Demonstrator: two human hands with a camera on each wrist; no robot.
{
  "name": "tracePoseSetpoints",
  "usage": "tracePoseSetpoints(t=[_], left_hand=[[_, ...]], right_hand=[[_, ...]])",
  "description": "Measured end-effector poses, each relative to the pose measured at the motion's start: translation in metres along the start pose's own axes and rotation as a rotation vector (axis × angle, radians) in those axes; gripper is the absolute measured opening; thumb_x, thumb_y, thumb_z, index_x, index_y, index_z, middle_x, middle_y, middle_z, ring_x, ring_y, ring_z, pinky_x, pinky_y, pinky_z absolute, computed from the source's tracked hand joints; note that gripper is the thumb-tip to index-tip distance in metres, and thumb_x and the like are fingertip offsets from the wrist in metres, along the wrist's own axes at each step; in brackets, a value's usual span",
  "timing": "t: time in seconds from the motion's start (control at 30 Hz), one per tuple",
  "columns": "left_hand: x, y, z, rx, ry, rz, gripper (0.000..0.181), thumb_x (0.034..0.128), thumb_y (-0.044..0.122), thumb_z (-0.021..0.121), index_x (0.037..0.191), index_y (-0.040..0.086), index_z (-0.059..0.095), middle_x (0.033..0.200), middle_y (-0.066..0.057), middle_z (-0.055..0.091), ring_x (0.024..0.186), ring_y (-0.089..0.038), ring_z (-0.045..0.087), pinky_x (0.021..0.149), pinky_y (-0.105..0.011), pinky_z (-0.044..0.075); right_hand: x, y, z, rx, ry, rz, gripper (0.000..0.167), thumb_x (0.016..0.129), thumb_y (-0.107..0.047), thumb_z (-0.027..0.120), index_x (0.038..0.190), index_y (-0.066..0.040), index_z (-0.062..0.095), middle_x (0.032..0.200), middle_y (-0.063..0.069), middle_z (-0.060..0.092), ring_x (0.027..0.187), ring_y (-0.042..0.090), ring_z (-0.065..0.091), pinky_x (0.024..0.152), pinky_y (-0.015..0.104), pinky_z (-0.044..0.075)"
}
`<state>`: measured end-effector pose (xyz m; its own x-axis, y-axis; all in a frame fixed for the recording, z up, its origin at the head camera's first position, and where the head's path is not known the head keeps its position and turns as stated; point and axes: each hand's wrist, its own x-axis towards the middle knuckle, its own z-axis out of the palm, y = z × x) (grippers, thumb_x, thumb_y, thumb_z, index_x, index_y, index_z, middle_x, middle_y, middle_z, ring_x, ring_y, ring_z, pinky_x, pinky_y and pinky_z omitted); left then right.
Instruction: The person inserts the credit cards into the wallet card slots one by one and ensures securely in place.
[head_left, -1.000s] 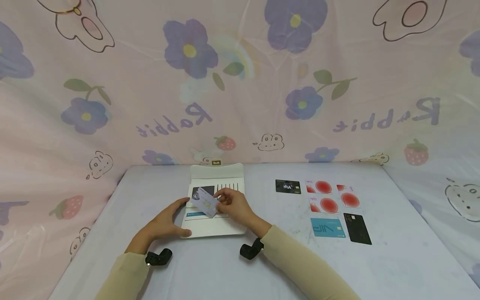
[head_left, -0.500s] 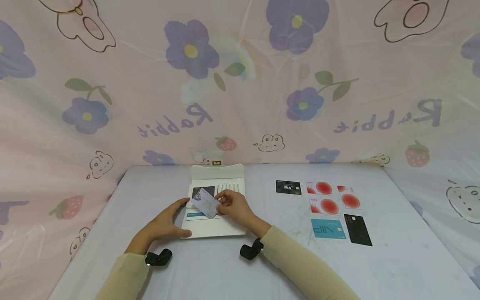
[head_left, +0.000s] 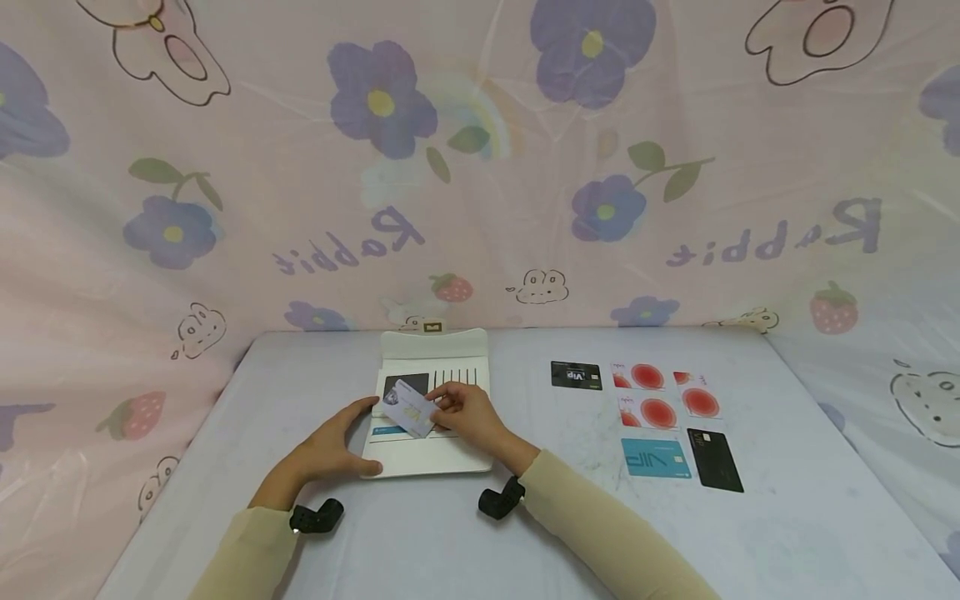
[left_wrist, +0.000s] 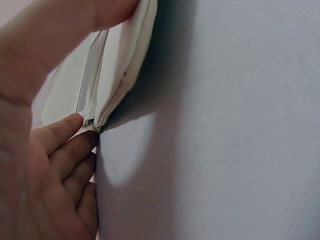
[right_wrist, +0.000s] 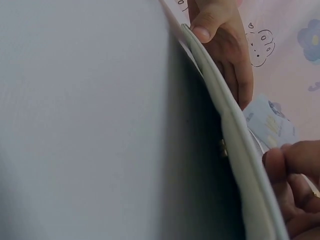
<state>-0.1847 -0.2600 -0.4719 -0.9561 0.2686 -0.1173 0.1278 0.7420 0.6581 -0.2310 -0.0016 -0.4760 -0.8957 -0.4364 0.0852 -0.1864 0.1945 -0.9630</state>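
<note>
A white wallet point(head_left: 431, 457) lies unfolded on the table, its flap with a gold clasp at the far end. My left hand point(head_left: 324, 450) holds its left side, thumb at the near corner and fingertips at the edge farther up. In the left wrist view those fingers point(left_wrist: 70, 150) touch the wallet's fold. My right hand point(head_left: 468, 414) pinches a pale card point(head_left: 408, 410) by its right end, tilted above the wallet's pockets. A blue card point(head_left: 387, 431) shows in a pocket beneath it. The right wrist view shows the pale card point(right_wrist: 272, 125) beyond the wallet's rim.
Right of the wallet lie several loose cards: a black VIP card point(head_left: 576, 375), red-and-white ones point(head_left: 658, 412), a blue VIP card point(head_left: 656, 457) and a black card point(head_left: 715, 460). A patterned curtain point(head_left: 510, 183) stands behind the white table point(head_left: 525, 550).
The pale card's tilt shifts very slightly in my right hand. Both hands, the wallet and the loose cards stay where they were.
</note>
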Motion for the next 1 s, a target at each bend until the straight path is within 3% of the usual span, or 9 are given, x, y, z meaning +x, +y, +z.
tracePoseSetpoints(t=[0.4,1.0], left_hand=[[-0.0001,-0.0011,0.0009,-0.007,0.003,0.003,0.111,0.0606,0.043,0.088,0.15,0.011,0.031,0.154,-0.02,0.033,0.143,-0.043,0.027,0.114,-0.061,0.025],[0.0001,0.0001,0.0005,-0.003,0.002,-0.001,0.111,0.0606,0.043,0.087,0.15,0.01,0.03,0.154,-0.021,0.032,0.143,-0.044,0.027,0.114,-0.062,0.025]], right_hand=[[0.0038,0.0003,0.0019,-0.035,-0.028,0.033,0.025,0.084,0.004,0.068,0.108,-0.003,0.069,0.086,0.013,0.07,0.063,0.005,0.062,0.061,0.019,0.057],[0.0076,-0.0012,0.004,-0.125,-0.067,0.002,0.023,0.087,-0.001,0.068,0.108,-0.007,0.071,0.084,0.008,0.067,0.066,0.005,0.061,0.061,0.018,0.055]])
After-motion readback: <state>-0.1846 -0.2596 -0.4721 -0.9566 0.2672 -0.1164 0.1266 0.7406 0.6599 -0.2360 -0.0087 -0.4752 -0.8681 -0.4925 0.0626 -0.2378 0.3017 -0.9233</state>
